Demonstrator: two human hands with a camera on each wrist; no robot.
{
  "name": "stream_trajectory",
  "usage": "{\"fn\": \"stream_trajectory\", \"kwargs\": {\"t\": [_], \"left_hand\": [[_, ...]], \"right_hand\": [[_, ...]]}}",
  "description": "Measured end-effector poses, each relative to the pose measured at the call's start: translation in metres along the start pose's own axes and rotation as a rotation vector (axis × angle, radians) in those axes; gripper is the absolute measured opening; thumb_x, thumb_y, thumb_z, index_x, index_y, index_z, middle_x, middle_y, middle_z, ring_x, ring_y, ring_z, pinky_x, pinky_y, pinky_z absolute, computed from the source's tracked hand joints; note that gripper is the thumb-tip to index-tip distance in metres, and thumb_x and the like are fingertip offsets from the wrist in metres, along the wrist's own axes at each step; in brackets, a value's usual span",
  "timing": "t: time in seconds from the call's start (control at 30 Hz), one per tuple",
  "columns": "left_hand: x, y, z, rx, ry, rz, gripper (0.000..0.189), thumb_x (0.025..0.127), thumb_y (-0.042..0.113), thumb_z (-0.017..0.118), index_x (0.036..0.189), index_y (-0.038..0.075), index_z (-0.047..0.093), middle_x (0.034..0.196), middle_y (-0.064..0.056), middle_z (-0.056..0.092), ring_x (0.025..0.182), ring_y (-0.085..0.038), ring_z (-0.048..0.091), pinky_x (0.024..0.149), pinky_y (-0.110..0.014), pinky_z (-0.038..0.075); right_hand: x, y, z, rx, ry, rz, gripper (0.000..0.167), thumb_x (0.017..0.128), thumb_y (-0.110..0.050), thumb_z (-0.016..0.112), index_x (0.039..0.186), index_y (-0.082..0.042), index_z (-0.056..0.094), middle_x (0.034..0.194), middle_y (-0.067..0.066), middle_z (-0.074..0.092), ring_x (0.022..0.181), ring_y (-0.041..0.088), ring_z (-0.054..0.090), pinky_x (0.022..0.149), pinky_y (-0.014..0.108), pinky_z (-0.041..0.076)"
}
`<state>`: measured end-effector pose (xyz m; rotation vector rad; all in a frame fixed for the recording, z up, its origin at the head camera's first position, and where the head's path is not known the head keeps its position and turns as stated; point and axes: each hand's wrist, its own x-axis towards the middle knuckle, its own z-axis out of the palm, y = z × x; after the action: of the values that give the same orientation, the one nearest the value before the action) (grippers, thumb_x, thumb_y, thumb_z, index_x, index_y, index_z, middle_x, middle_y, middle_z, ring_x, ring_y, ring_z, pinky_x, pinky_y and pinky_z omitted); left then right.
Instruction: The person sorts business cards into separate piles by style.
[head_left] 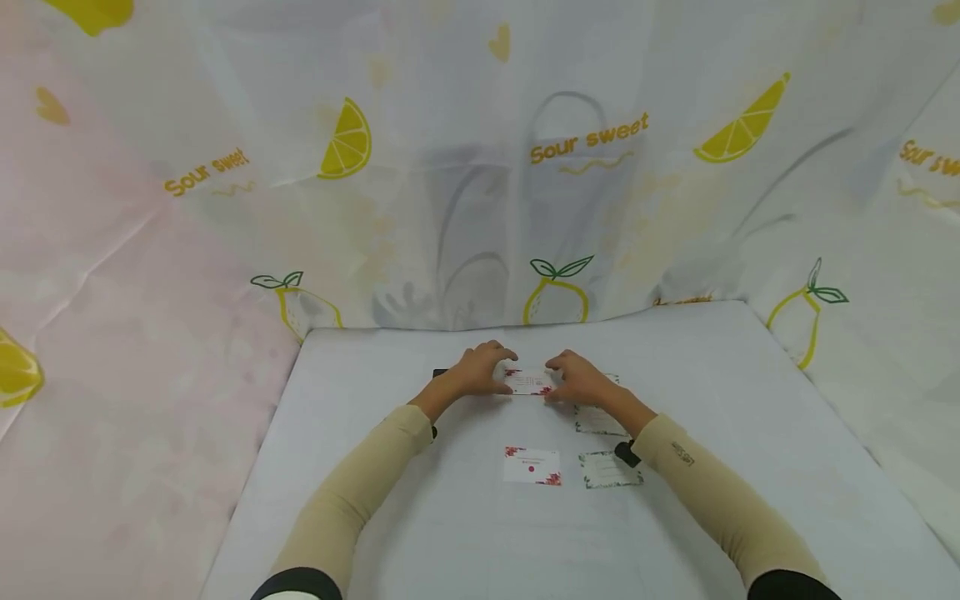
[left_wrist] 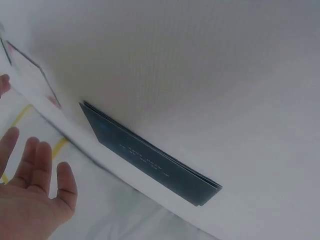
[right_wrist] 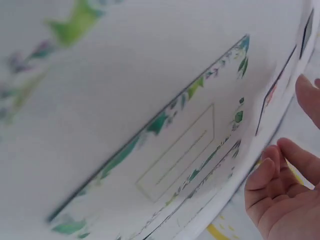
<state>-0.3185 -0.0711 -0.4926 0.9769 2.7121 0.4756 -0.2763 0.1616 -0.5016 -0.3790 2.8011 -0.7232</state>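
Note:
A white card with red flowers in its corners (head_left: 527, 382) lies flat at the back of the table. My left hand (head_left: 480, 371) is at its left edge, fingers and thumb spread apart and loosely bent. At its right edge is my right hand (head_left: 581, 379), fingers relaxed and curved. Neither hand visibly grips the card; whether fingertips touch it is hard to tell. Beside my left hand lies a small stack of dark cards (left_wrist: 150, 155) with pale print. Leaf-bordered white cards (right_wrist: 180, 155) lie under and beside my right wrist, partly hidden in the head view.
Nearer the front lie another red-flowered card (head_left: 532, 467) and a leaf-bordered card (head_left: 603, 469), side by side. A white cloth covers the table (head_left: 420, 533). Behind it hangs a lemon-printed curtain (head_left: 480, 208), meeting the table's back edge.

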Motion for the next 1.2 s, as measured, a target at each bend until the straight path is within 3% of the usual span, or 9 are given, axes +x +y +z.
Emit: {"fn": "stream_trajectory", "kwargs": {"t": [0.27, 0.5, 0.67, 0.83, 1.2], "left_hand": [[-0.017, 0.002, -0.001, 0.0, 0.017, 0.053, 0.074, 0.083, 0.038, 0.079, 0.146, 0.014, 0.047, 0.148, -0.011, 0.046, 0.138, -0.033, 0.04, 0.107, -0.06, 0.035], [-0.034, 0.01, 0.001, -0.098, -0.005, 0.074, 0.073, 0.082, 0.037, 0.08, 0.144, 0.013, 0.05, 0.146, -0.011, 0.049, 0.135, -0.031, 0.045, 0.11, -0.051, 0.038], [-0.046, 0.012, 0.007, -0.253, -0.036, 0.052, 0.073, 0.08, 0.036, 0.082, 0.142, 0.011, 0.052, 0.136, -0.01, 0.056, 0.112, -0.024, 0.057, 0.095, -0.04, 0.049], [-0.058, 0.016, 0.012, -0.451, -0.068, 0.005, 0.069, 0.078, 0.032, 0.084, 0.136, 0.007, 0.056, 0.129, -0.012, 0.061, 0.096, -0.018, 0.057, 0.082, -0.031, 0.047], [-0.077, 0.031, 0.036, -0.506, -0.139, -0.095, 0.057, 0.073, 0.025, 0.088, 0.121, 0.009, 0.064, 0.106, -0.002, 0.063, 0.086, -0.015, 0.054, 0.076, -0.028, 0.045]], "right_hand": [[-0.022, 0.001, 0.003, 0.038, 0.014, -0.043, 0.076, 0.079, -0.029, 0.084, 0.143, -0.006, 0.049, 0.144, 0.018, 0.046, 0.111, 0.029, 0.06, 0.094, 0.044, 0.051], [-0.042, -0.006, 0.001, 0.078, 0.002, -0.067, 0.072, 0.08, -0.029, 0.084, 0.141, -0.007, 0.051, 0.137, 0.016, 0.052, 0.1, 0.023, 0.058, 0.083, 0.038, 0.051], [-0.052, -0.009, 0.003, 0.215, -0.028, -0.036, 0.067, 0.08, -0.027, 0.083, 0.137, -0.007, 0.055, 0.131, 0.016, 0.058, 0.088, 0.018, 0.056, 0.072, 0.031, 0.048], [-0.06, -0.009, 0.008, 0.398, -0.095, 0.023, 0.063, 0.079, -0.024, 0.083, 0.133, -0.004, 0.058, 0.129, 0.016, 0.06, 0.083, 0.018, 0.056, 0.07, 0.03, 0.047], [-0.078, -0.021, 0.021, 0.384, -0.069, 0.066, 0.051, 0.076, -0.021, 0.086, 0.119, -0.004, 0.066, 0.109, 0.008, 0.064, 0.083, 0.018, 0.055, 0.075, 0.031, 0.045]]}}
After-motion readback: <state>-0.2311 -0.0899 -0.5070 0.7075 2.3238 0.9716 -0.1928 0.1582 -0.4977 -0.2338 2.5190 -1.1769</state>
